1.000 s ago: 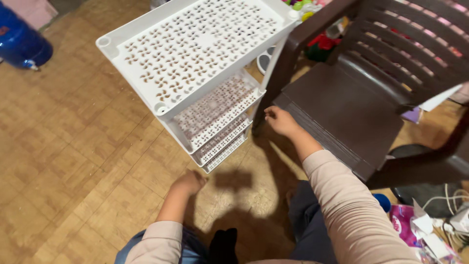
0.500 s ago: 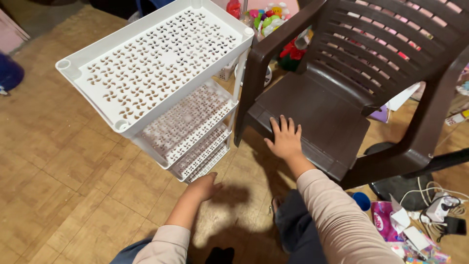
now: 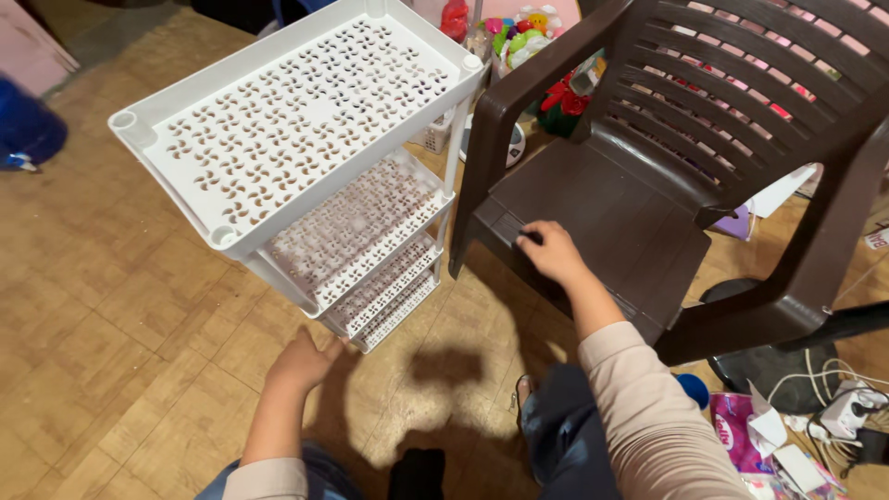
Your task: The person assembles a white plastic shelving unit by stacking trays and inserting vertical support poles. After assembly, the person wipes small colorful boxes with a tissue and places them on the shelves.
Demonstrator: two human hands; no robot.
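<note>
A white plastic rack (image 3: 296,120) with several perforated shelves stands on the wooden floor in front of me. My left hand (image 3: 301,361) is low by the rack's lowest shelf (image 3: 394,310), thumb at its corner; its fingers are hidden behind the back of the hand. A dark brown plastic armchair (image 3: 630,199) stands right of the rack, almost touching it. My right hand (image 3: 551,252) rests on the front edge of the chair's seat with the fingers curled over that edge. My knees show at the bottom.
A blue container (image 3: 28,130) lies at the far left. Colourful toys (image 3: 528,23) and a small white basket (image 3: 433,137) sit behind the rack and chair. Cables with a white adapter (image 3: 847,412), a pink packet (image 3: 736,431) and papers crowd the bottom right.
My right hand went from flat with spread fingers on the seat to curled over its front edge. My left hand moved closer to the rack's lowest shelf. The view shifted nearer the chair.
</note>
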